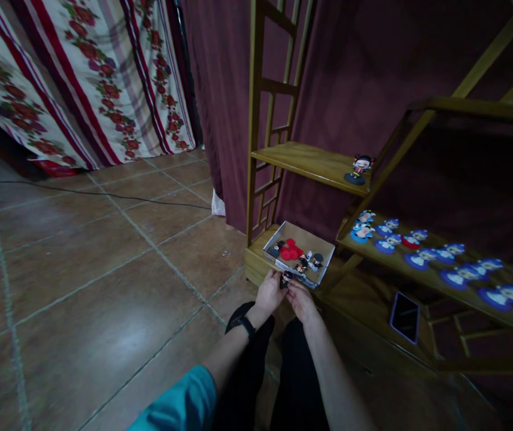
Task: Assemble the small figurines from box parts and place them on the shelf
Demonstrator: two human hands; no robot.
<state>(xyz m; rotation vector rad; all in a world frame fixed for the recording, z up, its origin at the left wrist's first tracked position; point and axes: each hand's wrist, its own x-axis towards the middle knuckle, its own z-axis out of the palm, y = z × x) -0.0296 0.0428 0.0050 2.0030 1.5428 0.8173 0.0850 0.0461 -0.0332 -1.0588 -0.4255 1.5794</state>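
Between my two hands is a small dark-haired figurine point(285, 278), held just in front of the box. My left hand point(270, 291), with a dark band on its wrist, has its fingers closed on one side of the figurine. On the other side my right hand point(300, 298) grips it with thumb and fingers. Right beyond them an open cardboard box point(327, 246) sits on the low shelf. Inside lie several red discs point(290, 250), a few small figurines point(303, 261) and dark round pieces.
One figurine point(360, 169) on a dark base stands on the wooden shelf point(305, 158) above. Several blue-and-white figurines point(420, 257) line the right shelf. A phone point(404, 317) lies below. A black cable point(148, 200) crosses the tiled floor; a floral curtain point(103, 78) hangs at left.
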